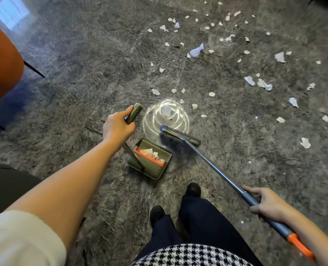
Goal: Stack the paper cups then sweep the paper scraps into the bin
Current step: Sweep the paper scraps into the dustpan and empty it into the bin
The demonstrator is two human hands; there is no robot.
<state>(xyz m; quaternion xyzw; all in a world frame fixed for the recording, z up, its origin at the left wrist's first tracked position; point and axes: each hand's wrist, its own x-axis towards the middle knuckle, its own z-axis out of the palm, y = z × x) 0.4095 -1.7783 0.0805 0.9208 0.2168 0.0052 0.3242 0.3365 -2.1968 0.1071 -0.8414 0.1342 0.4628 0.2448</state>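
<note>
Scraps [264,85]: most lie loose on the floor, spread from 12 to 3 o'clock of my feet; a few sit just past the broom head at 12.
Pan [153,167]: stands at 11 o'clock, just ahead of my shoes [193,189], mouth towards the broom, with a few scraps inside by its orange comb.
Broom [216,169]: head is down on the floor just beside the pan's mouth, blurred, at 12.
Left hand [117,127]: curled round the pan's upright handle.
Right hand [268,206]: wrapped round the broom shaft, above its orange end.
Progress: I judge the sweeping barely started, since only a little paper is in the pan and the bulk is left. No cups and no bin are in view, so I cannot tell about the stacking.
Floor [82,89]: grey, mottled and glossy, with a bright lamp glare [166,116] at 12.
Room: an orange chair [2,64] on thin dark legs at 9 to 10 o'clock; pale window light at the far 10.
</note>
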